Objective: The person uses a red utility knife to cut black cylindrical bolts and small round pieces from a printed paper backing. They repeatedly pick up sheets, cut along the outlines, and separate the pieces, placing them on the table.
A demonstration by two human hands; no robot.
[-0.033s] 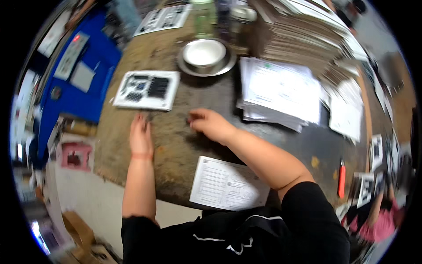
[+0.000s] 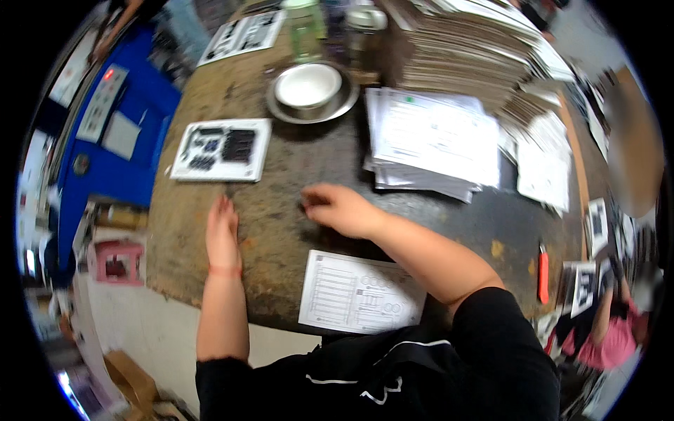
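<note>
My left hand [image 2: 223, 230] is over the worn table [image 2: 263, 245], its fingers stretched out and holding nothing. Just beyond its fingertips lies a white booklet or stack of sheets [image 2: 261, 140] with dark printed pictures. My right hand [image 2: 345, 212] hovers over the middle of the table with loosely curled fingers. A gap shows between its thumb and forefinger, and I see nothing held there. Below the right wrist, near the front edge, lies a white printed sheet [image 2: 330, 298], partly covered by my right forearm.
A white bowl [image 2: 307, 84] sits in a metal dish [image 2: 309, 119] at the back, near a green bottle [image 2: 304, 35]. Plastic-covered papers [image 2: 435, 140] and a tall stack of cardboard sheets [image 2: 463, 59] stand right. A red-handled cutter [image 2: 543, 275] lies at the right edge.
The whole view has shifted a little, so the things on the table appear slightly further left. My hands keep nearly the same pose; the left fingertips appear slightly farther below the booklet.
</note>
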